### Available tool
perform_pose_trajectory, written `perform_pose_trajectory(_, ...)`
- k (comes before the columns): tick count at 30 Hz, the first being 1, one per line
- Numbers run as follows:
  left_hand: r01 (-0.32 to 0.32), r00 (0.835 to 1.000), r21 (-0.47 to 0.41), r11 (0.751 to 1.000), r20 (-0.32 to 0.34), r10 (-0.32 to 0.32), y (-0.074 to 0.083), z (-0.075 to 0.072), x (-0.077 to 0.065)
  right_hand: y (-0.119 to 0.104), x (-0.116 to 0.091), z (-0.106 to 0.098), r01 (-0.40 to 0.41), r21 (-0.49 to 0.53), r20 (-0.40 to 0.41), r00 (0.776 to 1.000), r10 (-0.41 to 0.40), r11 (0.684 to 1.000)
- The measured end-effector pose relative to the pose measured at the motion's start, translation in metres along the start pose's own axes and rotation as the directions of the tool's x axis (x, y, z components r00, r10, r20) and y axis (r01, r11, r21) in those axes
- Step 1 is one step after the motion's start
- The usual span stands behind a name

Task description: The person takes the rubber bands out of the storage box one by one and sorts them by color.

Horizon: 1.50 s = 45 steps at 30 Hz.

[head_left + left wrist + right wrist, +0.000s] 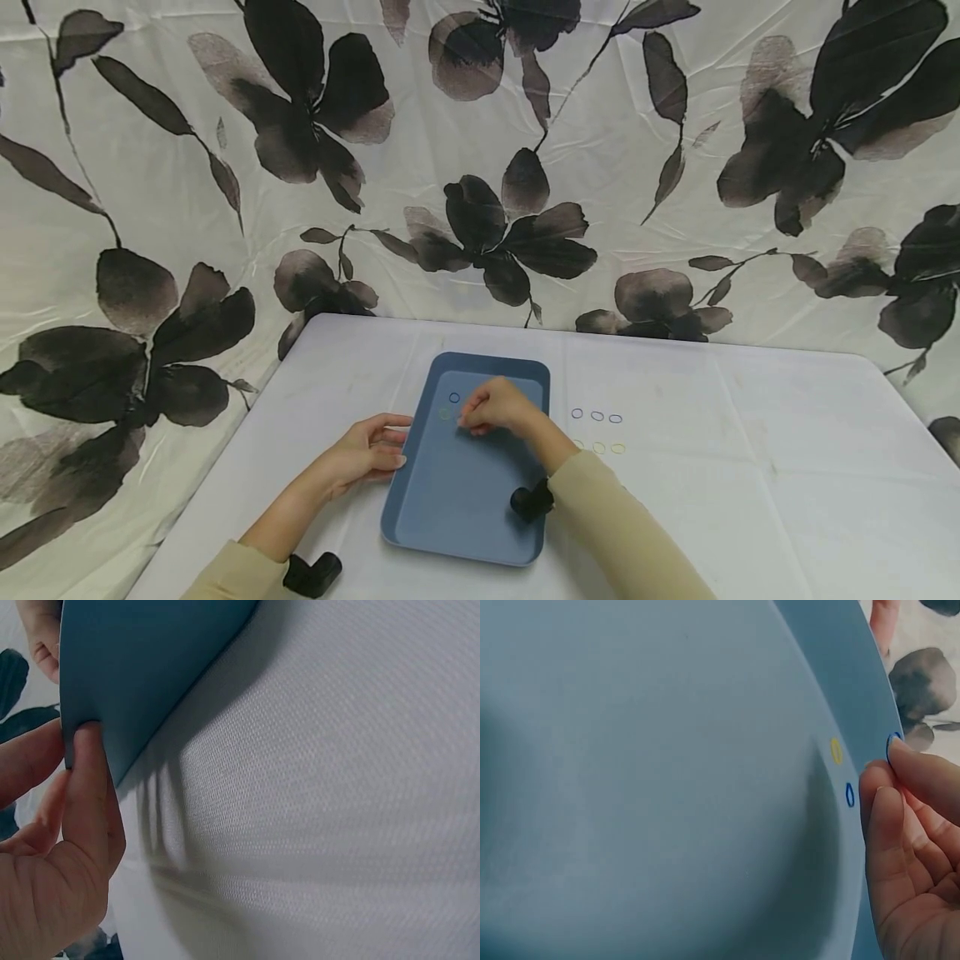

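A blue-grey tray lies on the white table. My left hand grips its left rim between thumb and fingers; the left wrist view shows fingertips against the tray wall. Over the tray's upper part, my right hand pinches a small blue rubber band between thumb and index finger. Near the tray's upper left lie another blue rubber band and a yellow one, one just beyond the other and apart.
Right of the tray, three blue rubber bands form a row on the table. Below them is a row of yellow bands, partly behind the right forearm. A floral cloth hangs behind the table's far edge.
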<state>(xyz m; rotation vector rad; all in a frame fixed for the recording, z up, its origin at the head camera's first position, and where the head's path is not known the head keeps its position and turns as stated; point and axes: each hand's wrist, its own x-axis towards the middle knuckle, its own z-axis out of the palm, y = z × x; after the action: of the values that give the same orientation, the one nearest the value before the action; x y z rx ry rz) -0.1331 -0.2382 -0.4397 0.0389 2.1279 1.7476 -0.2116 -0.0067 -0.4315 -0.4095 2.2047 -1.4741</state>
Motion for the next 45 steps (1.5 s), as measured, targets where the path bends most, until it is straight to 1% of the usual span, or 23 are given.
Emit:
perform_pose_trajectory(7, -0.004, 1.000, 0.001, 1.000, 0.011, 0.004, 0.000, 0.001, 0.002, -0.002, -0.004, -0.008, -0.020, 0.048, -0.017, 1.000, 0.020, 0.999)
perform_pose_trajectory(15, -0.010, 1.000, 0.000, 1.000, 0.007, 0.010, -0.001, 0.000, 0.003, -0.006, -0.006, -0.015, -0.011, 0.074, -0.024, 1.000, 0.013, 0.997)
perform_pose_trajectory(20, -0.008, 1.000, 0.000, 1.000, 0.013, 0.008, -0.001, -0.001, 0.002, -0.008, -0.009, -0.019, -0.008, 0.069, -0.023, 1.000, 0.009, 0.998)
perform_pose_trajectory(26, -0.008, 1.000, -0.010, 1.000, 0.012, 0.008, 0.001, -0.002, 0.002, -0.009, -0.012, -0.026, 0.014, 0.072, -0.021, 1.000, -0.013, 0.997)
perform_pose_trajectory(38, -0.004, 1.000, 0.001, 1.000, 0.005, 0.004, 0.004, -0.001, 0.000, -0.013, -0.018, -0.042, 0.050, 0.072, -0.034, 0.998, -0.048, 0.996)
perform_pose_trajectory(45, 0.005, 1.000, 0.005, 1.000, 0.003, -0.005, 0.001, -0.001, 0.000, -0.014, -0.025, -0.052, 0.034, 0.058, -0.056, 0.998, -0.031, 0.998)
